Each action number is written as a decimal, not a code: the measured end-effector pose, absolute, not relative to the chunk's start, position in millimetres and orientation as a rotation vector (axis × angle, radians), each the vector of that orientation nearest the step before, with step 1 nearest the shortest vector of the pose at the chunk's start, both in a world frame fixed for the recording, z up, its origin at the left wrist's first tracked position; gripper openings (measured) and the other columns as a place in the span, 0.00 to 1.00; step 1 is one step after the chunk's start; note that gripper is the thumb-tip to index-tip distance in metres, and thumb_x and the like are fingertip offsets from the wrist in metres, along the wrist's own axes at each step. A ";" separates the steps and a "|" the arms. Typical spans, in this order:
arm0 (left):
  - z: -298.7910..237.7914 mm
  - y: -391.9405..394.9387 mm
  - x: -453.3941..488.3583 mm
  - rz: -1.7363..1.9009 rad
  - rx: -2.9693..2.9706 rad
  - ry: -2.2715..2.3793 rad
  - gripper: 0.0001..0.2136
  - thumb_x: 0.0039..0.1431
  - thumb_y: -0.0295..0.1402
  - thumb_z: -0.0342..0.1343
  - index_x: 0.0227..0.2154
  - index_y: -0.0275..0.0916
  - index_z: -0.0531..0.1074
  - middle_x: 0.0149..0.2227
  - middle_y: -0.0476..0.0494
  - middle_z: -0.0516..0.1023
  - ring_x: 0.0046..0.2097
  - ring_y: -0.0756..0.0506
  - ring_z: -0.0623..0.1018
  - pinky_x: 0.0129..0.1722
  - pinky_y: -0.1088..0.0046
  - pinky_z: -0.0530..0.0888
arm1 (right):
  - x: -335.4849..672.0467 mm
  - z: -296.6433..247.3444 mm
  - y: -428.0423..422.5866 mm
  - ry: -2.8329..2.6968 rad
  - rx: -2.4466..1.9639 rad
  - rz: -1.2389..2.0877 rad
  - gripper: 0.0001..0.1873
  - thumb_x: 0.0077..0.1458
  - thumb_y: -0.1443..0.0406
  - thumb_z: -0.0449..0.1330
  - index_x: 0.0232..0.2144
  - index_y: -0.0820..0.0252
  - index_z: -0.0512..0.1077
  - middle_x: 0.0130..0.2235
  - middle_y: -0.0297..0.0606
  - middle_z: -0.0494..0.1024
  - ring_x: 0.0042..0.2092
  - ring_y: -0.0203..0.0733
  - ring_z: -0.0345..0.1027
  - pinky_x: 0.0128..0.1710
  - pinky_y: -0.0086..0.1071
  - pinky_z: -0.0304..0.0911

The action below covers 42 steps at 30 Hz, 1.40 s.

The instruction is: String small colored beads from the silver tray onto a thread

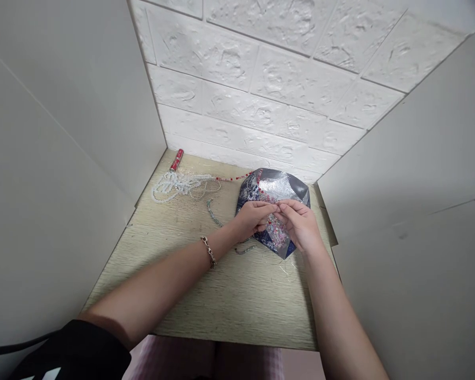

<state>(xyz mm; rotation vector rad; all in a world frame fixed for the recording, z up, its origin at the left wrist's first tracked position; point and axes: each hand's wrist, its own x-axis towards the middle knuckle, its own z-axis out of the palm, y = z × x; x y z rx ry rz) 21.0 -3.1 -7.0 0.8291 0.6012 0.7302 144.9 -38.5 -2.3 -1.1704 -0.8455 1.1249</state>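
Observation:
My left hand (257, 217) and my right hand (301, 220) meet fingertip to fingertip, both pinched closed. Whatever sits between the fingertips is too small to make out. Right beneath them lies a dark blue and silver faceted tray or opened pouch (275, 182), with loose pink, red and clear beads (276, 235) in its middle. A strand of red and clear beads (233, 178) runs over its far left edge and down toward my fingers. Left of my left hand, a strand of greenish-grey beads (211, 212) passes partly under the wrist.
A bundle of white bead strands (174, 184) lies at the back left, beside a small red cylinder (177, 160). Thin clear threads (288, 270) lie near the tray's front. White brick-patterned wall (241, 105) and grey side panels (71, 132) enclose the wooden tabletop (206, 301).

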 end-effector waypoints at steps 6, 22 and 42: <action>-11.0 -2.4 21.4 0.736 0.837 0.577 0.09 0.44 0.35 0.59 0.23 0.34 0.68 0.12 0.61 0.50 0.15 0.59 0.49 0.14 0.81 0.50 | 145.9 -2.4 -38.7 -0.908 -1.184 1.118 0.07 0.39 0.63 0.65 0.24 0.57 0.73 0.27 0.31 0.74 0.33 0.33 0.67 0.41 0.31 0.65; -6.4 -4.9 21.4 0.768 0.822 0.597 0.10 0.42 0.35 0.61 0.23 0.33 0.69 0.12 0.60 0.51 0.15 0.60 0.51 0.14 0.81 0.51 | 150.1 -3.5 -38.8 -1.014 -1.228 1.082 0.08 0.39 0.61 0.65 0.26 0.56 0.73 0.25 0.30 0.73 0.32 0.34 0.66 0.39 0.32 0.63; -10.1 -3.0 21.7 0.749 0.876 0.589 0.10 0.43 0.36 0.60 0.25 0.34 0.72 0.13 0.59 0.53 0.16 0.59 0.52 0.16 0.80 0.52 | 148.1 2.1 -41.0 -0.854 -1.144 1.151 0.06 0.38 0.64 0.65 0.24 0.57 0.73 0.27 0.32 0.74 0.33 0.33 0.68 0.44 0.33 0.65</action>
